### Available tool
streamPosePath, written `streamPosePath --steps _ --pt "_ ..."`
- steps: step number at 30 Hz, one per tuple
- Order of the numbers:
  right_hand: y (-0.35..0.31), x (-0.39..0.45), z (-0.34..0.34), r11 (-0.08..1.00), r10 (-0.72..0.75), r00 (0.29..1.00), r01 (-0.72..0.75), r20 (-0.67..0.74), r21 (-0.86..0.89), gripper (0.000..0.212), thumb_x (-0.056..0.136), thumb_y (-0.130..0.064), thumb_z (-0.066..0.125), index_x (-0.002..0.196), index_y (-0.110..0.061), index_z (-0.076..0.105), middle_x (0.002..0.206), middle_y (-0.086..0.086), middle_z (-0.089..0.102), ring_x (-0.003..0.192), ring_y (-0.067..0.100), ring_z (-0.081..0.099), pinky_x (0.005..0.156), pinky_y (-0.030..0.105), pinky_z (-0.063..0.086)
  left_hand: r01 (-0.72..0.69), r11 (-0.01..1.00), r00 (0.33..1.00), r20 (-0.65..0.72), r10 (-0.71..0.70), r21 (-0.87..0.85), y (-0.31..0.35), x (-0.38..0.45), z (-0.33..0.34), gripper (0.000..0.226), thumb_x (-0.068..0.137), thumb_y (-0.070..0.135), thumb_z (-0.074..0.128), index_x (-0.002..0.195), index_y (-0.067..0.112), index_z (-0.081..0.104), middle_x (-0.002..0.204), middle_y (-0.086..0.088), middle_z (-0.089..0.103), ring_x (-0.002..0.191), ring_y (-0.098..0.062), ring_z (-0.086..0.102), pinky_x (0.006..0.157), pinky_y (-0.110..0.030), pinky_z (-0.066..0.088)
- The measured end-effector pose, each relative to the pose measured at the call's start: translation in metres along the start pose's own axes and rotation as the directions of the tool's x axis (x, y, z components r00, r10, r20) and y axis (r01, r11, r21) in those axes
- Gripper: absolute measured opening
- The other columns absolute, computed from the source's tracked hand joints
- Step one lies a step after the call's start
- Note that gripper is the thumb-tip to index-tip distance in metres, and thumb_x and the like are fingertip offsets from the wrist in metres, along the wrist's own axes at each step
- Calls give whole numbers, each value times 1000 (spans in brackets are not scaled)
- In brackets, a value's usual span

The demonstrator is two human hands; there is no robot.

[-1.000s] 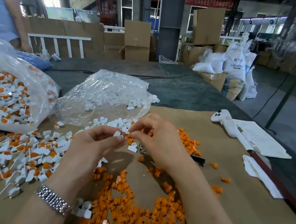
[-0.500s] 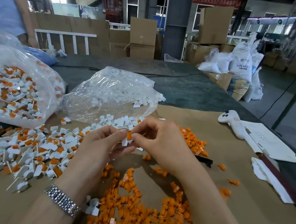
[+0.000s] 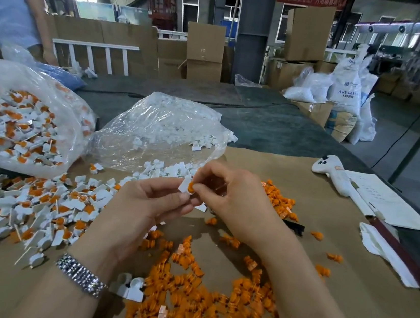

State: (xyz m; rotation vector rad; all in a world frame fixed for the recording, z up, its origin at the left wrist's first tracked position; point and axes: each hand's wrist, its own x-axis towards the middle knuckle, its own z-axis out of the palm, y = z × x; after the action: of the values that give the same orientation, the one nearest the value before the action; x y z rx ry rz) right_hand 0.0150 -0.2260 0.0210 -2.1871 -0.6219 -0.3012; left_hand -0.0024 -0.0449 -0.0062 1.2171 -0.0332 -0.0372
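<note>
left hand (image 3: 144,203) pinches a white housing (image 3: 183,185); right hand (image 3: 232,202) pinches an orange plug (image 3: 190,187) against it.

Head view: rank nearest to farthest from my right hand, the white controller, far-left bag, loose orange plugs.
From the right hand:
1. Loose orange plugs, just right of it.
2. White controller, farther right.
3. Far-left bag, across the table, left.
</note>
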Motion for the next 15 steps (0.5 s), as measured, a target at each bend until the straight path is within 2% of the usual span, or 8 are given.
streamPosePath --steps 5,8,10,12,15 --pt "-2 1 -2 999 8 1000 -9 13 51 2 95 -20 68 97 -20 70 88 -10 69 81 5 66 79 27 55 -93 989 996 21 91 112 1 1 -5 48 67 6 83 110 -10 68 103 -25 76 99 -33 76 81 -26 61" --pt "-4 0 0 997 53 998 -54 18 50 4 96 -24 67 98 -22 68 87 -10 70 80 6 67 79 30 57 -142 971 989 -9 146 194 1 -1 -3 50 64 18 88 107 -3 71 105 -20 77 99 -30 76 84 -28 61" --pt "-6 0 1 992 93 995 -95 26 88 7 95 -27 67 96 -20 67 84 -6 70 76 9 68 75 31 59 -184 941 980 -17 197 285 1 -3 -2 43 64 25 88 101 7 76 102 -12 78 96 -25 77 84 -28 61" --pt "-6 0 1 979 138 989 -144 49 146 9 96 -29 67 94 -19 66 80 -4 71 70 8 69 67 25 57 -229 907 969 -10 248 354 2 -5 1 31 66 26 87 94 18 78 99 -4 80 93 -18 77 81 -22 59" --pt "-6 -1 -2 950 201 976 -214 79 229 12 97 -28 67 94 -16 68 76 0 72 64 7 69 64 26 57 -248 889 963 -4 270 385 2 -7 2 22 71 22 85 92 23 78 97 -1 80 92 -16 77 79 -16 57"
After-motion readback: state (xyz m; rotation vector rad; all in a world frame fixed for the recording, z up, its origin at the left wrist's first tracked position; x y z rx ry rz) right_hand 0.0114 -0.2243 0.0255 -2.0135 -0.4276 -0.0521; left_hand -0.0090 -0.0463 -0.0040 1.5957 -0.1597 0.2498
